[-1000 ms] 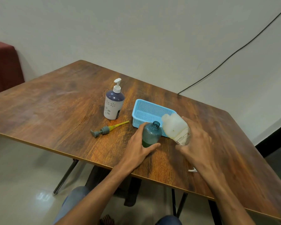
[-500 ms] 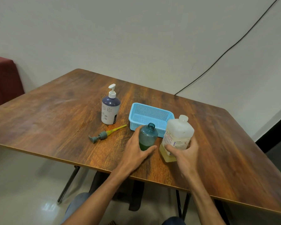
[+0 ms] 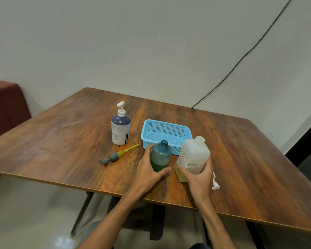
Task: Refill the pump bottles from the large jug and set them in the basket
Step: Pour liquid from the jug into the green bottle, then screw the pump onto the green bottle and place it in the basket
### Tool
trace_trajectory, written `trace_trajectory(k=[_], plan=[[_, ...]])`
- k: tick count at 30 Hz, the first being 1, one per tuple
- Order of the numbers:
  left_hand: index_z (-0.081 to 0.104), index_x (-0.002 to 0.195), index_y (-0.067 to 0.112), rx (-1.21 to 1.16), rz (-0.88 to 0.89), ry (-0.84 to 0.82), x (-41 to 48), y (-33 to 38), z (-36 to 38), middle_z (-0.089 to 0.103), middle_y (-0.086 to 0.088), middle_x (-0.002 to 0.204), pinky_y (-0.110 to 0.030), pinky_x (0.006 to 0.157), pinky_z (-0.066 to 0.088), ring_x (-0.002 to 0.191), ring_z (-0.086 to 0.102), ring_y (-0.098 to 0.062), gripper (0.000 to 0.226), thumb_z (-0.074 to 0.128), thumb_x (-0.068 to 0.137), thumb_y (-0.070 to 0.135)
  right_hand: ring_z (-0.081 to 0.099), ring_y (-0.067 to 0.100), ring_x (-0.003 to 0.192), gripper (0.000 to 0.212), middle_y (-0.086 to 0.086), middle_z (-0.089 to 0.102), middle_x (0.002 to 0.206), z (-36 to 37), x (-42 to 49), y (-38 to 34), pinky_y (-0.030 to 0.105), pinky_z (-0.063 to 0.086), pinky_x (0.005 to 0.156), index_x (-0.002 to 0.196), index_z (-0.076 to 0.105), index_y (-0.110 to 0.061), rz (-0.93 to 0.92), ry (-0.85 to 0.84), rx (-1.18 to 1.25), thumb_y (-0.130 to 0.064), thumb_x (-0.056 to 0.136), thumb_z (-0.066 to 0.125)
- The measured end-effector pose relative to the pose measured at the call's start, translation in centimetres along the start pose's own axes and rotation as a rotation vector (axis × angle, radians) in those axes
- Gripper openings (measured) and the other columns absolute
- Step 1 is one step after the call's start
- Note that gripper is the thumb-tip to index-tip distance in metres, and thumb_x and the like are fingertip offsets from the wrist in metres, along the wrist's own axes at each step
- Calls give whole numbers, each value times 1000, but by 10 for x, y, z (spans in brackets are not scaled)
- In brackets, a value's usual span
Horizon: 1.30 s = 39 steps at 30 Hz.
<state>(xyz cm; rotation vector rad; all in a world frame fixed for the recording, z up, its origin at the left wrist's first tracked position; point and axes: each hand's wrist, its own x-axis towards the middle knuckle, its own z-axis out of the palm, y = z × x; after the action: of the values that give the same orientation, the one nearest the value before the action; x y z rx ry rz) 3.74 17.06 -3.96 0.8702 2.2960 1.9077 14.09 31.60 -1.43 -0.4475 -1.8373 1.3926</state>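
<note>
My left hand [image 3: 148, 172] grips a small teal bottle [image 3: 161, 155] that stands upright with its neck open and green liquid in the bottom. Right beside it my right hand [image 3: 198, 178] holds the large translucent jug [image 3: 193, 155], upright on the table with yellowish liquid low inside. The bottle's grey pump with a yellow tube [image 3: 116, 155] lies on the table to the left. A white and navy pump bottle [image 3: 120, 127] stands further back. The empty blue basket [image 3: 166, 131] sits just behind both hands.
A small white cap or pump piece [image 3: 215, 185] lies on the wooden table [image 3: 61, 141] right of my right hand. The table's near edge runs just under my wrists. A black cable [image 3: 241, 60] hangs down the wall. A dark red seat [image 3: 5, 103] stands at far left.
One second ago the jug was tipped with its mouth at the teal bottle's neck. It has since come upright and down onto the table on the right. My left hand has stayed on the bottle.
</note>
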Motion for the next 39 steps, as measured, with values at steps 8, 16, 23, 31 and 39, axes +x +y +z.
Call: trace_trajectory(k=[8,16,23,31,39], plan=[[30,153,42,-22,-10,-46,-26,-2,-44,50,18,141,-23,107,40,131,47,6,104,85,65,53,49,2,121,99,-17,41,140,1,-34,-13,11,49,77,147,34,-31,23,161,-30,-20,67,91],[51,141,23,414,26,215,-28,-24,-94,52,6,139,-40,106,48,123,51,-10,56,73,90,15,57,13,101,45,-7,56,112,37,-84,-29,40,54,83,117,58,-19,-227,270,-161,-7,80,80],[53,141,15,716,-86,186,-10,-48,-112,54,-8,141,-45,106,47,127,52,-24,58,73,90,34,30,12,146,93,-12,25,159,75,-76,-2,44,40,114,153,19,-31,-43,-31,-351,-34,82,79],[68,119,18,752,-3,153,4,-52,-133,69,-3,111,-39,87,51,100,61,-18,35,77,88,30,26,12,147,100,-5,28,161,90,-46,-3,29,27,117,155,17,-27,92,-43,-329,-38,79,81],[67,99,24,430,50,230,0,-8,-141,68,8,94,-16,72,50,87,65,-5,36,91,72,23,49,10,126,74,-10,54,133,91,-37,1,38,47,104,136,42,-29,49,7,-280,-34,75,84]])
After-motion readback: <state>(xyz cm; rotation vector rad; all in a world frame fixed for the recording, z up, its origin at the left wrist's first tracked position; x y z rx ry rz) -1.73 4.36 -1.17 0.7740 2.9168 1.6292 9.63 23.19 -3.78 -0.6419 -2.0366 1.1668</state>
